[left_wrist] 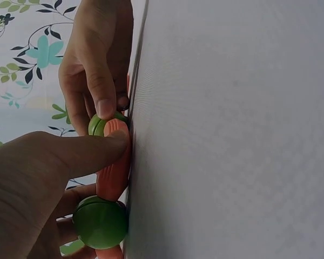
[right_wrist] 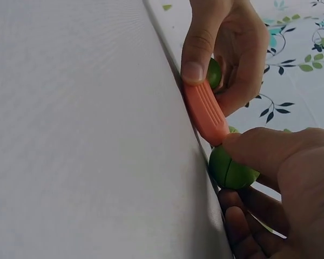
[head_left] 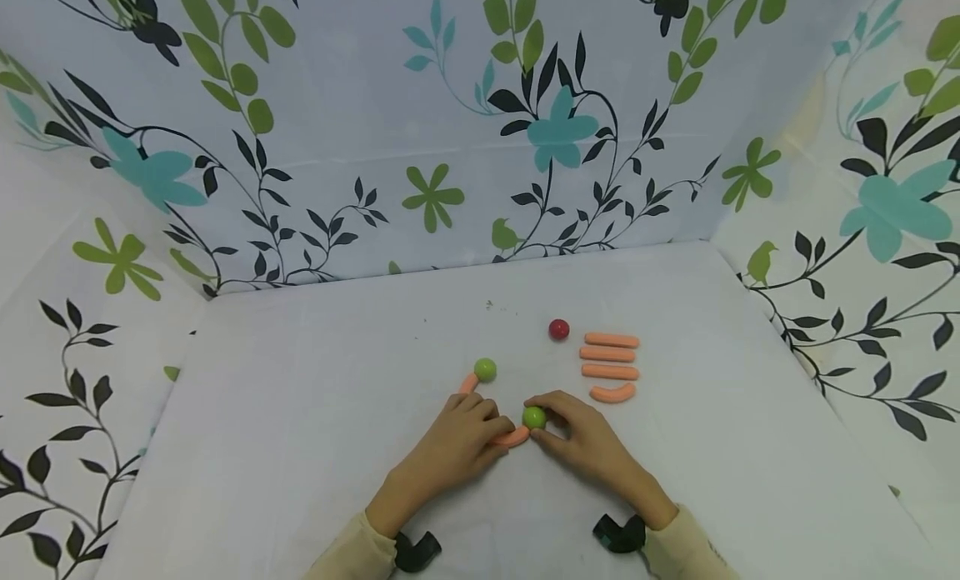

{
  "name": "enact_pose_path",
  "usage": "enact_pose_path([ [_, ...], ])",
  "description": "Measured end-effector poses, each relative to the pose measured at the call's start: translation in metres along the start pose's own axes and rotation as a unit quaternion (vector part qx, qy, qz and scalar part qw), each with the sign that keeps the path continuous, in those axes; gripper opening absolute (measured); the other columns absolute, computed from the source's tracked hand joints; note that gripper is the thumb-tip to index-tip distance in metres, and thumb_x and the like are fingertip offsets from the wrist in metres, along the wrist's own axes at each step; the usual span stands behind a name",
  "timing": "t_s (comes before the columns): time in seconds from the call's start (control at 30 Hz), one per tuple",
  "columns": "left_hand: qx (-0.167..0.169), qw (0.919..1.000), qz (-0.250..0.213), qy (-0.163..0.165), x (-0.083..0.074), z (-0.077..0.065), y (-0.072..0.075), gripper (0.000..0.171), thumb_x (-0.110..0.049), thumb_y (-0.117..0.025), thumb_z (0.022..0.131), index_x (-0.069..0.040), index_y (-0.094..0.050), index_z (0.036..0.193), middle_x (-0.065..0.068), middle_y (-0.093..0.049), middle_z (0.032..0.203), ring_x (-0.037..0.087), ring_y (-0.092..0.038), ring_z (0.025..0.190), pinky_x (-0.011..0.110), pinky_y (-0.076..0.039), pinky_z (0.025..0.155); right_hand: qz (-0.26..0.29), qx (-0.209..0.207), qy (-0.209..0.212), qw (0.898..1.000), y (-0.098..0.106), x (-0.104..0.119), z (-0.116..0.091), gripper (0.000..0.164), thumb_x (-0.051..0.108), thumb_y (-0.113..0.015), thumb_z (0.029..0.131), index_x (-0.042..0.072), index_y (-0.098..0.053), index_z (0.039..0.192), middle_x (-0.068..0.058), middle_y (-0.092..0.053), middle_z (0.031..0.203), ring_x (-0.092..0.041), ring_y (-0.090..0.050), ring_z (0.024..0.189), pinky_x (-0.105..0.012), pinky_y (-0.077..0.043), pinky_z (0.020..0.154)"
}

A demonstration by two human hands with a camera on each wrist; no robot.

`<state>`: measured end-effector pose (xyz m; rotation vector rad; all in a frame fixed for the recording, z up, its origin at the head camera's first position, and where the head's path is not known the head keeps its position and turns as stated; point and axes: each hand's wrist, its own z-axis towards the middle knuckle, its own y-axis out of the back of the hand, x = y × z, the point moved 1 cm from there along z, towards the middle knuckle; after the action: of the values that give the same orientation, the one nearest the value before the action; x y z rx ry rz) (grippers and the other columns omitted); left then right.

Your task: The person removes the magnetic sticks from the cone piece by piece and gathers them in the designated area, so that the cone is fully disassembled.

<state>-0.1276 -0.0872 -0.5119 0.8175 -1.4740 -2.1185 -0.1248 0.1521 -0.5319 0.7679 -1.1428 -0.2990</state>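
My left hand (head_left: pixel 471 434) pinches a curved salmon-coloured grooved stick (head_left: pixel 513 437), its thumb on the grooved face in the left wrist view. At the stick's right end is a seamed green ball (right_wrist: pixel 231 168), which my right hand (head_left: pixel 581 437) holds between thumb and fingers. The stick's end meets this ball. A second green ball (left_wrist: pixel 100 222) sits at the stick's other end, hidden in the head view by my left hand. Beyond the left fingers, a salmon stick (head_left: pixel 468 383) runs up to another green ball (head_left: pixel 485 369).
Right of centre lie three straight salmon sticks (head_left: pixel 609 372) in a stack of rows, with one curved stick (head_left: pixel 613 393) below them. A red ball (head_left: pixel 558 329) is to their left. The white cloth-covered table (head_left: pixel 300 397) meets a leaf-patterned cloth (head_left: pixel 337 147) behind.
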Motion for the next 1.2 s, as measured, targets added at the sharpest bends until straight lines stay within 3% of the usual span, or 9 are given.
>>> enact_pose_path([
  [0.27, -0.014, 0.9999, 0.007, -0.004, 0.000, -0.001, 0.000, 0.014, -0.033, -0.079, 0.092, -0.028, -0.072, 0.103, -0.011, -0.062, 0.091, 0.011, -0.056, 0.090, 0.040, -0.048, 0.095, 0.002, 0.004, 0.007, 1.000, 0.000, -0.001, 0.000, 0.036, 0.020, -0.080, 0.093, 0.022, -0.069, 0.128, 0.013, -0.069, 0.114, -0.006, -0.062, 0.094, -0.024, -0.055, 0.084],
  [0.53, 0.002, 0.9997, -0.018, 0.014, -0.002, -0.003, 0.000, 0.008, -0.034, -0.075, 0.096, -0.028, -0.074, 0.100, -0.011, -0.062, 0.090, 0.011, -0.053, 0.090, 0.037, -0.046, 0.091, 0.028, 0.012, -0.018, 0.999, 0.001, -0.002, -0.002, 0.036, 0.019, -0.078, 0.094, 0.022, -0.069, 0.129, 0.012, -0.070, 0.114, -0.005, -0.061, 0.095, -0.023, -0.055, 0.085],
  [1.03, 0.001, 0.9998, -0.016, 0.016, 0.000, -0.001, 0.001, 0.010, -0.036, -0.077, 0.094, -0.029, -0.076, 0.101, -0.012, -0.063, 0.091, 0.010, -0.054, 0.089, 0.037, -0.047, 0.093, 0.094, 0.005, -0.011, 0.996, 0.003, -0.010, -0.001, 0.039, 0.017, -0.078, 0.094, 0.017, -0.068, 0.132, 0.001, -0.073, 0.120, -0.012, -0.067, 0.100, -0.027, -0.058, 0.087],
  [1.2, 0.003, 0.9998, -0.013, 0.016, 0.000, -0.001, 0.000, 0.011, -0.035, -0.078, 0.093, -0.029, -0.076, 0.102, -0.013, -0.064, 0.093, 0.009, -0.055, 0.089, 0.037, -0.048, 0.093, 0.094, -0.005, -0.006, 0.996, 0.004, -0.010, -0.003, 0.041, 0.015, -0.079, 0.093, 0.017, -0.068, 0.132, 0.001, -0.073, 0.119, -0.010, -0.067, 0.095, -0.027, -0.058, 0.085],
])
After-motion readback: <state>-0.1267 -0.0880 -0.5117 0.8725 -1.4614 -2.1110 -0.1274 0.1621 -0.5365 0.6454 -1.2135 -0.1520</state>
